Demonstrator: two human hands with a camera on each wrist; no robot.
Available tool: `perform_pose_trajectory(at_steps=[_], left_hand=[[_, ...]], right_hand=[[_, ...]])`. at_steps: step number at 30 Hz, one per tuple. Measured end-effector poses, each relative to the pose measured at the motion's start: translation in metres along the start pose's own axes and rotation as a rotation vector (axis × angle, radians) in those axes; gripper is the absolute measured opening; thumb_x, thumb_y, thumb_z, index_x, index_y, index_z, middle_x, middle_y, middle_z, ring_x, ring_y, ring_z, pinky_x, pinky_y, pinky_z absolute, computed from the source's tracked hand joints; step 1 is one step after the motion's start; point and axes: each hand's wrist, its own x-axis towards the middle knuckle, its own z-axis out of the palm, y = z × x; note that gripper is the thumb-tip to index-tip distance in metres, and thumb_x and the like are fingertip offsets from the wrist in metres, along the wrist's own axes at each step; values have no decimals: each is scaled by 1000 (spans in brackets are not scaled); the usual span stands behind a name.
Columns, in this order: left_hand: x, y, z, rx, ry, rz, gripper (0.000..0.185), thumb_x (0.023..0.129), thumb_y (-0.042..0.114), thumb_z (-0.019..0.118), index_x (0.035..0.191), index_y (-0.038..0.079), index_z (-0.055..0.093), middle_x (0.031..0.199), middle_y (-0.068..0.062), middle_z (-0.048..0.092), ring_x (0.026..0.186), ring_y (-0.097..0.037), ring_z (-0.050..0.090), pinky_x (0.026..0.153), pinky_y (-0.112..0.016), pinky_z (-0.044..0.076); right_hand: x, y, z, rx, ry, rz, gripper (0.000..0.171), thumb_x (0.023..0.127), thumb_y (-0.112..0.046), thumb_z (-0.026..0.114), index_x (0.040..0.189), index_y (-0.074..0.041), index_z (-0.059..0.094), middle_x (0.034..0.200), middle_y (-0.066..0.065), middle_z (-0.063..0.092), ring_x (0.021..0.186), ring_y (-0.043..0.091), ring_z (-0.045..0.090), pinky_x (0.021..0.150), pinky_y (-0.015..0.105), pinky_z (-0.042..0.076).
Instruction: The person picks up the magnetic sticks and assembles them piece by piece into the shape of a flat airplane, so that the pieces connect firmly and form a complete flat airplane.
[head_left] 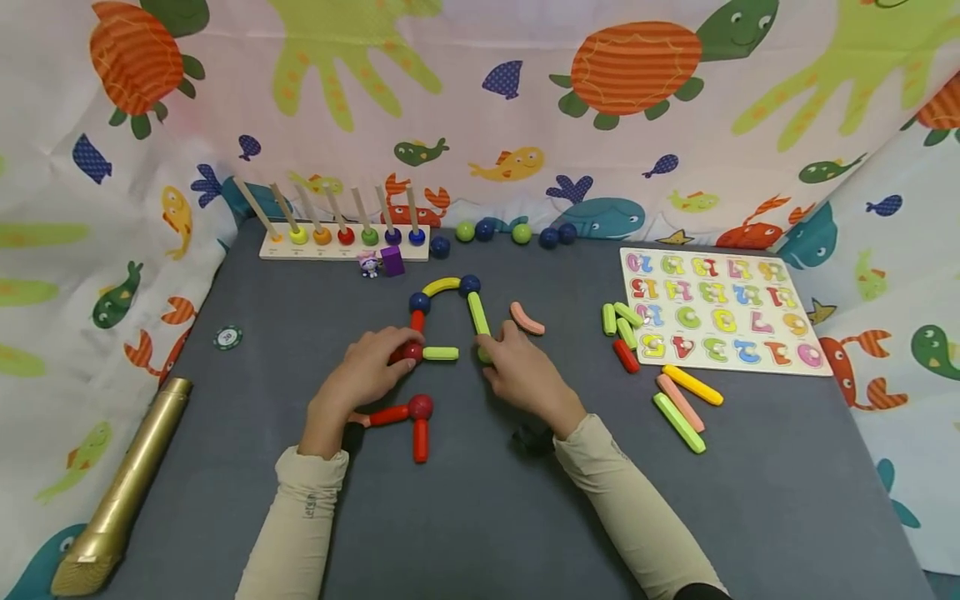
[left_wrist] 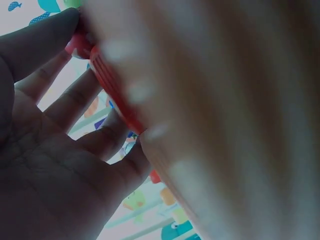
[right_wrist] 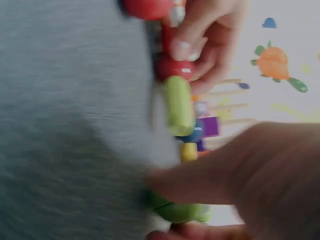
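My left hand (head_left: 367, 367) pinches a red ball (head_left: 412, 351) between thumb and fingers. From that ball a short green stick (head_left: 442, 354) points right and a red stick (head_left: 417, 320) runs up to a blue ball (head_left: 420, 302). A curved yellow stick (head_left: 441, 286) links this to a second blue ball (head_left: 469, 284), where a longer green stick (head_left: 478, 312) slants down. At its lower end my right hand (head_left: 528, 375) grips a green ball (right_wrist: 175, 211), mostly hidden by fingers in the head view. Below lies another red ball (head_left: 421, 407) joined to red sticks (head_left: 421, 442).
A curved pink stick (head_left: 527, 319) lies right of the build. Farther right are a number board (head_left: 727, 367) and loose sticks (head_left: 678, 423). Behind stand a peg rack (head_left: 337, 250), a purple block (head_left: 392, 260) and several balls (head_left: 521, 233). Leftward: a chip (head_left: 228, 337) and large brush (head_left: 135, 467).
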Motion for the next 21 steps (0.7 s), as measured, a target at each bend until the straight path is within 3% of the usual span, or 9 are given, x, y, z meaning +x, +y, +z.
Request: perform_pose_trajectory(at_steps=[4, 6, 11, 17, 21], left_hand=[[-1, 0, -1, 5, 14, 16, 34, 106, 16, 70, 140, 14, 66, 135, -15, 65, 117, -40, 54, 98, -63, 41], [-2, 0, -1, 1, 20, 24, 34, 106, 15, 70, 139, 14, 67, 132, -15, 66, 115, -40, 54, 97, -62, 41], [-2, -2, 2, -13, 24, 27, 34, 106, 15, 69, 140, 14, 66, 131, -14, 65, 116, -39, 54, 96, -61, 40], [-5, -1, 0, -17, 28, 16, 37, 107, 15, 68, 144, 13, 64, 140, -18, 62, 125, -44, 52, 105, -67, 37], [-15, 4, 1, 12, 104, 1, 43, 109, 16, 65, 151, 11, 59, 147, -23, 55, 137, -48, 42, 113, -68, 30]], right_hand=[[3, -2, 8, 181, -3, 40, 34, 101, -7, 75, 134, -5, 68, 103, 13, 58, 76, 23, 54, 67, 39, 49], [5, -4, 12, 218, 5, 45, 34, 101, -12, 76, 134, -6, 68, 103, 11, 59, 78, 23, 53, 68, 38, 48], [5, -5, 21, 241, 35, 65, 34, 101, -15, 77, 133, -8, 69, 106, 10, 61, 80, 22, 55, 68, 38, 48], [8, 0, 21, 258, 34, 46, 36, 104, -21, 75, 137, -9, 69, 107, 9, 63, 84, 22, 56, 72, 39, 49], [19, 8, 7, 255, 26, 54, 38, 108, -29, 67, 138, -6, 69, 102, 7, 65, 90, 22, 59, 77, 40, 52]])
